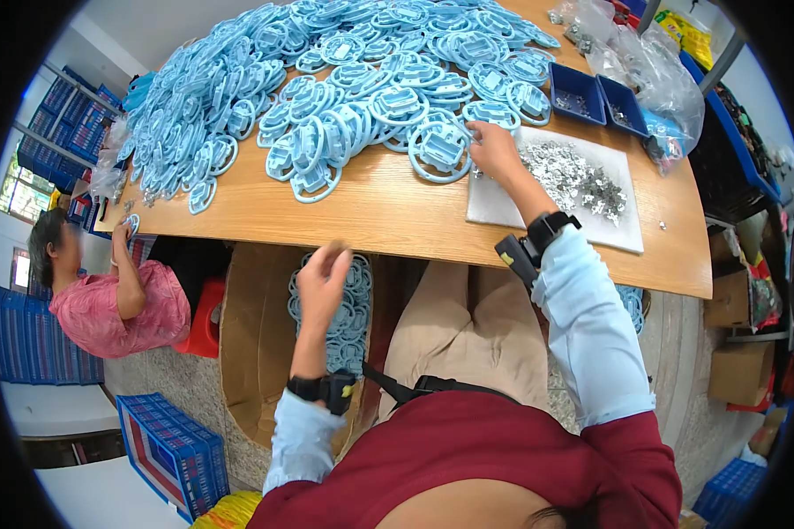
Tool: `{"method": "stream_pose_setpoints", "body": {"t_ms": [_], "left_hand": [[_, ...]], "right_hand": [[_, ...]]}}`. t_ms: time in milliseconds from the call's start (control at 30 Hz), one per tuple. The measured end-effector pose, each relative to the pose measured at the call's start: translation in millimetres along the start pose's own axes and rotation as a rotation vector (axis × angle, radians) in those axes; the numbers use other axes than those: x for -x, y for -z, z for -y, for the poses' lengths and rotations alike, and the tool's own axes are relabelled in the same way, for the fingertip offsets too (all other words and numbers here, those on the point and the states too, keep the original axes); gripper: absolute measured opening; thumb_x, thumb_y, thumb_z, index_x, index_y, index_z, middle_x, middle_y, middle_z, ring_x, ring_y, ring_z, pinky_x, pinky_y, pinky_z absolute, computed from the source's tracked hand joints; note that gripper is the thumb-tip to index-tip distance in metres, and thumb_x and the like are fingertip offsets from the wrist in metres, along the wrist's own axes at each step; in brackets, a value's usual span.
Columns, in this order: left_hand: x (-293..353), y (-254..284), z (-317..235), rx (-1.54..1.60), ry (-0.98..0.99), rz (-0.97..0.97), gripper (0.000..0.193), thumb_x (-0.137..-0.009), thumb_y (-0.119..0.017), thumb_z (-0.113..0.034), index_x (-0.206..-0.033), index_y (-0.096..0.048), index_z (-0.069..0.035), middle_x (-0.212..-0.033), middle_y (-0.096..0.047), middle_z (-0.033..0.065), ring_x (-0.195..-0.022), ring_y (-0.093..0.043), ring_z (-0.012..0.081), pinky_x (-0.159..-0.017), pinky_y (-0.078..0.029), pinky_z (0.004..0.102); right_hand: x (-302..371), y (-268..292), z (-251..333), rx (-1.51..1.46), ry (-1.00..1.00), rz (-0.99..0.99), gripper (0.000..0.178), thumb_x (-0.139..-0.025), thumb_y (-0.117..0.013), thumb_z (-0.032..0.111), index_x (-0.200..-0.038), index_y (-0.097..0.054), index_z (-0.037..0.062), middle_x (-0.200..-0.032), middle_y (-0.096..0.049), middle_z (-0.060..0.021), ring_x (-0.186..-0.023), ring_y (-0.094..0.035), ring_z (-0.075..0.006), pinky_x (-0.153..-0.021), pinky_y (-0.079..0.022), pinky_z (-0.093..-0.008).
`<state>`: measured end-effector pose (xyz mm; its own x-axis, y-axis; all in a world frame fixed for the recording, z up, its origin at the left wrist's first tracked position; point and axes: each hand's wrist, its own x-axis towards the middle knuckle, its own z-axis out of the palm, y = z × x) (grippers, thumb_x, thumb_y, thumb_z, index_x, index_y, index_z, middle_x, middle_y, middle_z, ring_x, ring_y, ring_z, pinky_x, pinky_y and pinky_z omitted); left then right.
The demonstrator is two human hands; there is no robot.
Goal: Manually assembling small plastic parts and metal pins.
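Observation:
My right hand (496,152) reaches over the table, its fingers bent in at the right edge of a light-blue plastic ring-shaped part (439,152). The exact grip is partly hidden by the fingers. Just in front of the table edge hangs my left hand (323,278), fingers loosely bent and slightly blurred, with nothing visible in them. Below it, a cardboard box (254,353) holds many similar light-blue parts (348,322). Beside my right wrist, small silver metal pieces (563,176) lie heaped on a white foam sheet (490,204).
A large heap of light-blue parts (326,53) covers the table's far side. Two dark-blue bins (577,93) and clear plastic bags (657,75) stand at the far right. Another person (119,300) sits at the left, holding a blue part. Blue crates (172,454) stand on the floor.

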<state>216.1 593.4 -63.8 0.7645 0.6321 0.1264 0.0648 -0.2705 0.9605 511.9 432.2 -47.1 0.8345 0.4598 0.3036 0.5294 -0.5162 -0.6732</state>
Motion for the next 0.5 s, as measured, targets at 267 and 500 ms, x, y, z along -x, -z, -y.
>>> {"method": "stream_pose_setpoints", "body": {"t_ms": [267, 500], "left_hand": [[-99.2, -101.9, -17.1, 0.394, 0.283, 0.102, 0.063, -0.085, -0.06, -0.016, -0.133, -0.026, 0.006, -0.109, -0.055, 0.0155, -0.099, -0.055, 0.018, -0.082, -0.044, 0.0283], [-61.8, -118.0, -37.8, 0.475, 0.182, 0.318, 0.053, -0.082, -0.062, -0.012, -0.125, -0.037, 0.004, -0.099, -0.059, 0.011, -0.085, -0.056, 0.0133, -0.07, -0.046, 0.0254]], "right_hand": [[11.2, -20.1, 9.2, -0.591, -0.279, 0.181, 0.032, -0.068, -0.065, 0.012, -0.099, -0.065, 0.0017, -0.074, -0.064, -0.0106, -0.061, -0.057, -0.0141, -0.057, -0.045, -0.0275], [118.3, 52.6, -5.5, -0.333, -0.093, -0.124, 0.022, -0.074, -0.063, 0.006, -0.096, -0.066, 0.0022, -0.073, -0.063, -0.0089, -0.059, -0.056, -0.0132, -0.051, -0.042, -0.0255]]}}
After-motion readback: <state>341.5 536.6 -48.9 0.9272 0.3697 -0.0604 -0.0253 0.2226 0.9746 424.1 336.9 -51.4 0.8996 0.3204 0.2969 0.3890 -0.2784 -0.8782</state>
